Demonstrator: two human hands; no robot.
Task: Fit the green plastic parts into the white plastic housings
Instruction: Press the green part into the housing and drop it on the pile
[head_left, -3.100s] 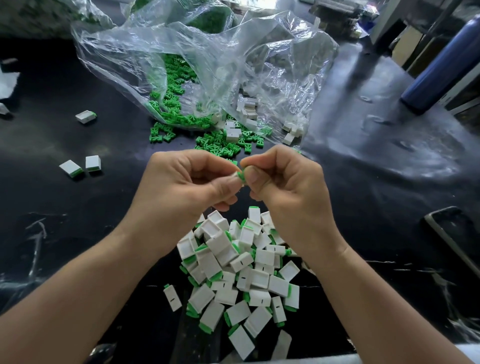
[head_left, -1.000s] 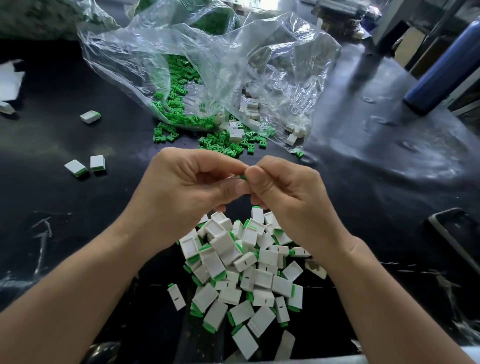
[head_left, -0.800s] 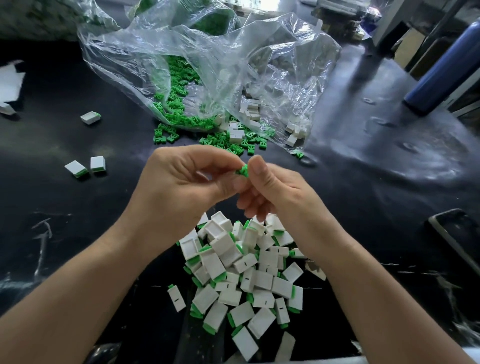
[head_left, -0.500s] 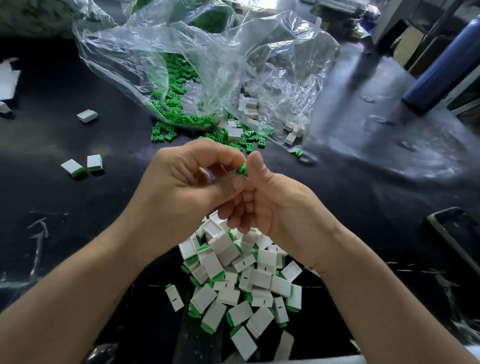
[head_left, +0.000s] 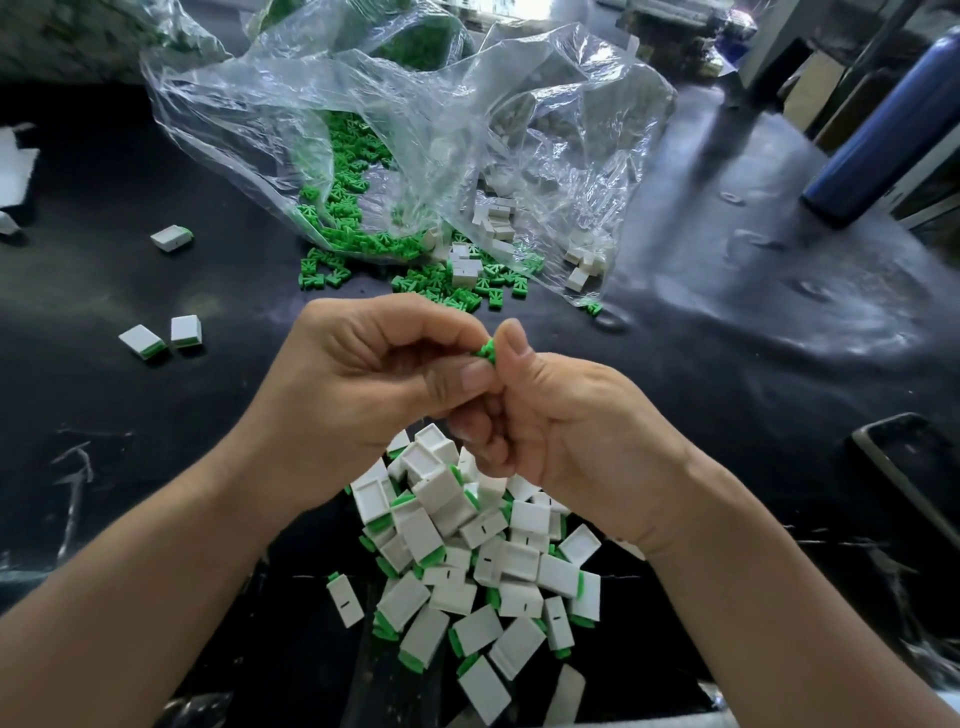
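Note:
My left hand (head_left: 358, 384) and my right hand (head_left: 566, 415) meet in the middle of the view above the table. Both pinch a small green plastic part (head_left: 487, 349) between thumb and fingertips; only its top shows. Whether a white housing sits inside either hand is hidden by the curled fingers. Below my hands lies a pile of white housings with green parts fitted (head_left: 478, 561). Loose green parts (head_left: 363, 239) and bare white housings (head_left: 498, 221) spill from a clear plastic bag (head_left: 415, 119) at the back.
The black table top (head_left: 753, 332) carries three stray fitted housings at the left (head_left: 171, 238) (head_left: 143, 341) (head_left: 186, 330). A dark blue bottle (head_left: 883, 130) leans at the far right. A dark flat object (head_left: 904, 467) lies at the right edge. White scraps (head_left: 15, 166) sit far left.
My right hand has turned thumb up and its fingers have dropped under my left thumb. The green part now sticks up between the two thumbs. The pile and bag have not moved.

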